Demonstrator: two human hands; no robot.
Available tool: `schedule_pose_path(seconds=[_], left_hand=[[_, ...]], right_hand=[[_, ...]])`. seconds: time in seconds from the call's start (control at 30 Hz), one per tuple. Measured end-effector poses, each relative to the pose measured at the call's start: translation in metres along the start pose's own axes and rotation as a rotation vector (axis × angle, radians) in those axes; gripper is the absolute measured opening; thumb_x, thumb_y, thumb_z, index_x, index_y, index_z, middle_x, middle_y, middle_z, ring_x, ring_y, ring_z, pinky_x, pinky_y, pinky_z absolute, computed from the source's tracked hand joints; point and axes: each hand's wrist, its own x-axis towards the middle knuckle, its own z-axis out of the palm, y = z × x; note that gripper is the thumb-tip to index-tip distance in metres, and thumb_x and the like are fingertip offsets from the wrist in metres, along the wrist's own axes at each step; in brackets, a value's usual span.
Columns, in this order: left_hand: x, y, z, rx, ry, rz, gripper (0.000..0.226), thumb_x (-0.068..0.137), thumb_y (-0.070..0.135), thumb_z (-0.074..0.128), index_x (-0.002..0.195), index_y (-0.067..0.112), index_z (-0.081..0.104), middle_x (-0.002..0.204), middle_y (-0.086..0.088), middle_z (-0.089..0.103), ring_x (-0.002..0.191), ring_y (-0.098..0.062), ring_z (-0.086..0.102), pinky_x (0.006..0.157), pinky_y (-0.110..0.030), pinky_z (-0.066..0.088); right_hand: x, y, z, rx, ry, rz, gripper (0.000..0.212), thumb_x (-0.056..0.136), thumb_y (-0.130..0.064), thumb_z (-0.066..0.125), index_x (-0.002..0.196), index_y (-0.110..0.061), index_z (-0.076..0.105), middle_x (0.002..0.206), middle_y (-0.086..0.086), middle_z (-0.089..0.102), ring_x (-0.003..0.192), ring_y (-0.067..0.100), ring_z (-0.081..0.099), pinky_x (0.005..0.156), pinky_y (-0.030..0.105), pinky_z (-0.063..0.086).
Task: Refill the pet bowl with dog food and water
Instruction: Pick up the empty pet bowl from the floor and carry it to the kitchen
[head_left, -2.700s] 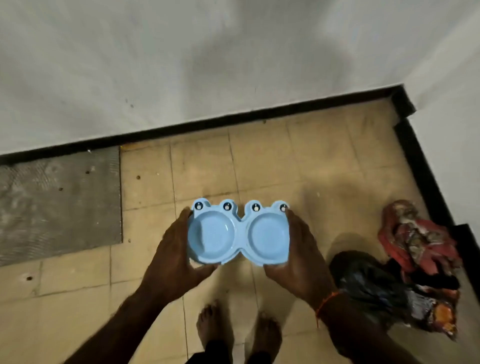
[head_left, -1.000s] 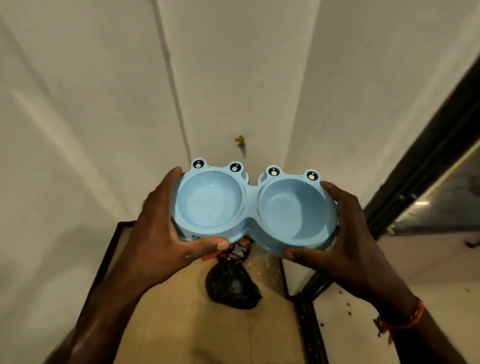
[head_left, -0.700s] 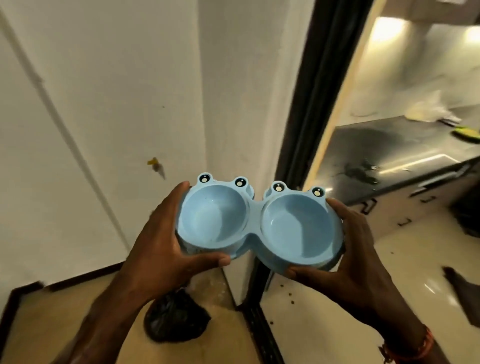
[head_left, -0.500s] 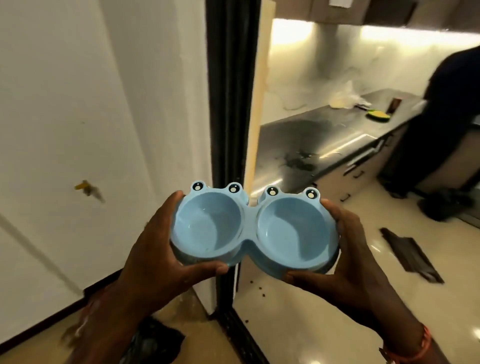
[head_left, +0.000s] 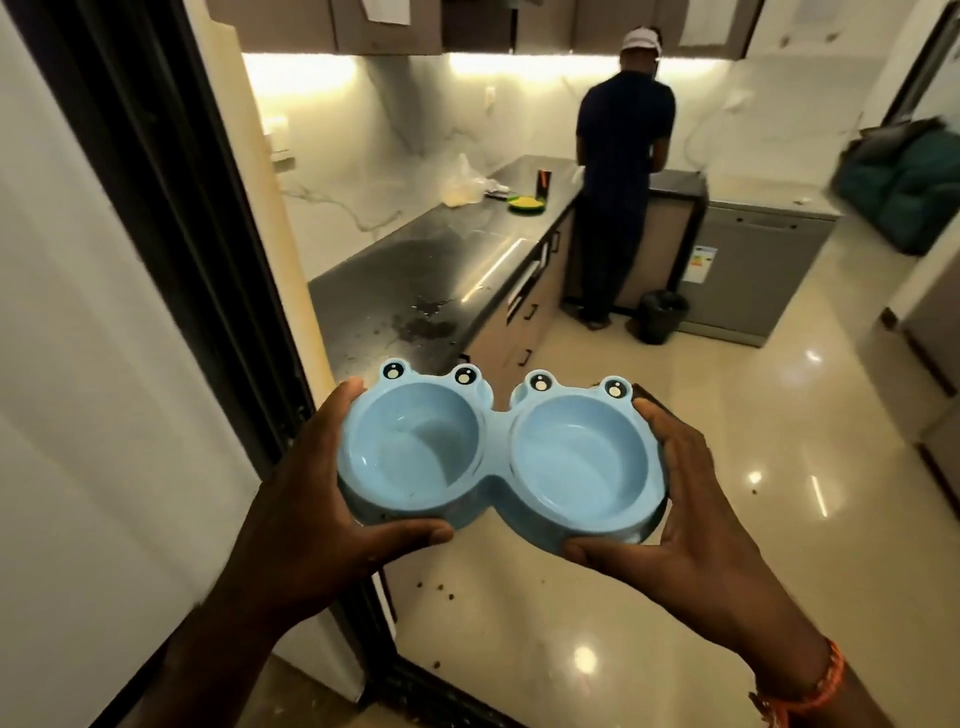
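Pet bowl (head_left: 501, 460) is up in front of me, both cups empty, long axis running left to right, so each end sits in one of my hands. Left hand (head_left: 317, 483) is wrapped round the left cup, right hand (head_left: 691, 499) round the right one, thumbs on the near rim. I'm in the doorway; the dark worktop (head_left: 415, 280) lies ahead and left, nearer my left hand, so I guess it lands there.

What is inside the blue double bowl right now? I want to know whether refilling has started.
Both wells of the blue double bowl look bare: no kibble, no visible water. Left hand and right hand cover its outer ends and underside.
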Motion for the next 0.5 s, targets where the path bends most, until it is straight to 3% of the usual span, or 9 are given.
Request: schedule_pose_path(seconds=[0.13, 0.27, 0.4, 0.5], left_hand=[[0.015, -0.006, 0.006, -0.03, -0.047, 0.062, 0.136, 0.04, 0.09, 0.077, 0.155, 0.046, 0.02, 0.137, 0.053, 0.027, 0.125, 0.029, 0.029, 0.101, -0.018, 0.036], [0.029, -0.008, 0.011, -0.047, -0.104, 0.089, 0.14, 0.041, 0.088, 0.078, 0.159, 0.036, 0.022, 0.152, 0.02, 0.038, 0.135, 0.005, 0.036, 0.107, -0.029, 0.039], [0.043, -0.015, 0.019, -0.044, -0.121, 0.133, 0.14, 0.041, 0.091, 0.076, 0.158, 0.037, 0.02, 0.147, 0.026, 0.034, 0.136, 0.0, 0.036, 0.107, -0.031, 0.04], [0.056, -0.016, 0.028, -0.041, -0.126, 0.164, 0.138, 0.043, 0.091, 0.074, 0.157, 0.039, 0.018, 0.146, 0.022, 0.034, 0.135, -0.003, 0.035, 0.109, -0.037, 0.041]], right_hand=[[-0.007, 0.0, -0.002, -0.009, 0.071, 0.062, 0.111, 0.049, -0.071, 0.088, 0.141, -0.061, 0.027, 0.138, -0.045, 0.031, 0.135, -0.016, 0.032, 0.097, -0.003, 0.031], [-0.011, -0.001, 0.0, -0.023, 0.108, 0.113, 0.111, 0.047, -0.073, 0.086, 0.141, -0.059, 0.027, 0.136, -0.047, 0.031, 0.133, -0.015, 0.035, 0.098, 0.004, 0.033], [-0.011, 0.007, 0.003, -0.04, 0.152, 0.191, 0.121, 0.047, -0.075, 0.088, 0.149, -0.053, 0.028, 0.141, -0.045, 0.032, 0.135, -0.005, 0.038, 0.111, 0.028, 0.039], [-0.006, 0.014, 0.003, -0.073, 0.169, 0.254, 0.126, 0.048, -0.071, 0.089, 0.154, -0.048, 0.024, 0.132, -0.058, 0.026, 0.136, -0.002, 0.036, 0.114, 0.033, 0.038]])
